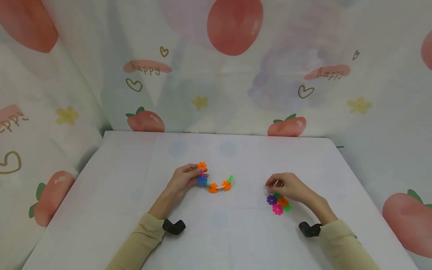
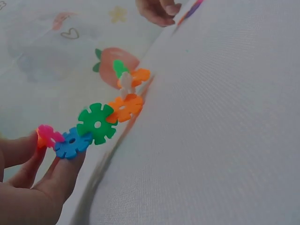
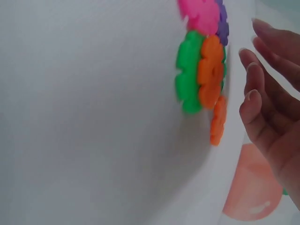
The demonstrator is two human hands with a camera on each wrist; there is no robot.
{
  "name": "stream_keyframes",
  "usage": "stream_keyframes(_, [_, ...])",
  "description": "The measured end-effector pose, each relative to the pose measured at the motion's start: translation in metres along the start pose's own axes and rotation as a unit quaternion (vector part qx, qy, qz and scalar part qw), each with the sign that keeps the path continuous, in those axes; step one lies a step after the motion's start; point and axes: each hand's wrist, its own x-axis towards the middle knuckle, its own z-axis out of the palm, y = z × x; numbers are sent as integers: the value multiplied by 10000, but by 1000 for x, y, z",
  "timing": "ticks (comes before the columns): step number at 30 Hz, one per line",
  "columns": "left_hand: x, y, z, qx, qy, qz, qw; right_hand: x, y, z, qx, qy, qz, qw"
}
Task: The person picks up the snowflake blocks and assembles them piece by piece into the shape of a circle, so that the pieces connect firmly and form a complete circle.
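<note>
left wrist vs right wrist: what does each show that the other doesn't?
Only the left wrist view: the left hand pinching one end of a chain of snowflake discs, pink, blue, green, orange, trailing along the table.
Only the right wrist view: a loose pile of discs, green, orange, pink, purple, lying by the fingers, which touch none of them there.
Both: the white table and the right hand.
</note>
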Motion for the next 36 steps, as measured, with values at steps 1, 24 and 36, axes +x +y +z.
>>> stream_keyframes(1, [0,0,0,-30,11,0,10000,-2,1,0,22,-78,46,10000])
stream_keyframes(24, [0,0,-3,32,257,-46,9997,2,-4,12,289,-99,-23,9995])
stream_keyframes(36, [-1,-5,-5,386,118,-211,9990,36,-32,23,1014,459,71,9938])
